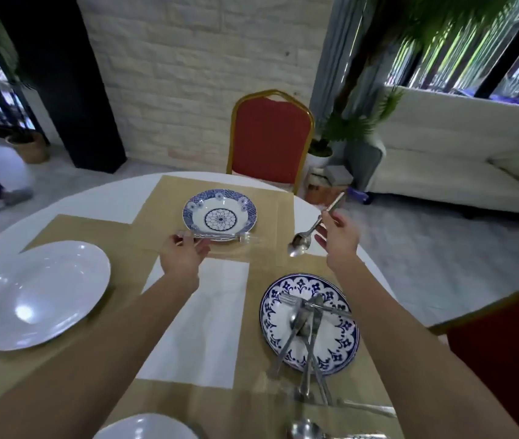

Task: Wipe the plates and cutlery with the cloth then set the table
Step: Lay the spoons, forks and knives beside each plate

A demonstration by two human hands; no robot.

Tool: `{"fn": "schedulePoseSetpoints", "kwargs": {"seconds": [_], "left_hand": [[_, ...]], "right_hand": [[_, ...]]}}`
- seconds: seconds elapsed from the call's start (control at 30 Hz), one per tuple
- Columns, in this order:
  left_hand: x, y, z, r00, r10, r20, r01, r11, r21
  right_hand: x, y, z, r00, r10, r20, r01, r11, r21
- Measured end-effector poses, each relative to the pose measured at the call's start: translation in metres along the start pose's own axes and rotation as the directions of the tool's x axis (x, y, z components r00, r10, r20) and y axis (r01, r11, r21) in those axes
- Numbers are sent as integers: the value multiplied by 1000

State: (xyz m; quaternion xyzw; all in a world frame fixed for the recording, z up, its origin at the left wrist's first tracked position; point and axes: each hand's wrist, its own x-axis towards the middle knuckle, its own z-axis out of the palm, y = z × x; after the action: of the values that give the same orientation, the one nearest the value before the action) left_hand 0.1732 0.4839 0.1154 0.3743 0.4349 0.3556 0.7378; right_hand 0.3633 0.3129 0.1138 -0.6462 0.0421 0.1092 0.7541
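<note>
- Head view: left hand (185,256), fingers clamped on a blurred silver metal fork (220,237), holds it along the 6 o'clock rim of the round blue-patterned ceramic plate (220,195) at the white bench's (103,201) 12 o'clock.
- Right hand (339,240), fingers pinching a silver metal spoon (299,245), at that plate's 3 o'clock.
- Piled silver cutlery (307,324) lies on a blue-and-white floral plate (299,283) at 5 o'clock.
</note>
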Motion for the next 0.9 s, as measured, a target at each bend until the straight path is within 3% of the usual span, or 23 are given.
{"fn": "schedulePoseSetpoints", "kwargs": {"seconds": [0.2, 0.4, 0.67, 0.9], "left_hand": [[44, -12, 35, 998, 39, 43, -44, 992, 114], [94, -26, 67, 986, 15, 165, -59, 962, 266], [127, -44, 92, 982, 14, 188, -84, 925, 370], [136, -51, 96, 974, 23, 224, -126, 879, 459]], "right_hand": [[71, 35, 21, 988, 26, 152, 10, 973, -232], [119, 70, 37, 986, 24, 166, 44, 918, -395], [149, 95, 50, 975, 13, 224, 104, 858, -503], [155, 112, 51, 971, -47, 236, 198, 713, -673]]}}
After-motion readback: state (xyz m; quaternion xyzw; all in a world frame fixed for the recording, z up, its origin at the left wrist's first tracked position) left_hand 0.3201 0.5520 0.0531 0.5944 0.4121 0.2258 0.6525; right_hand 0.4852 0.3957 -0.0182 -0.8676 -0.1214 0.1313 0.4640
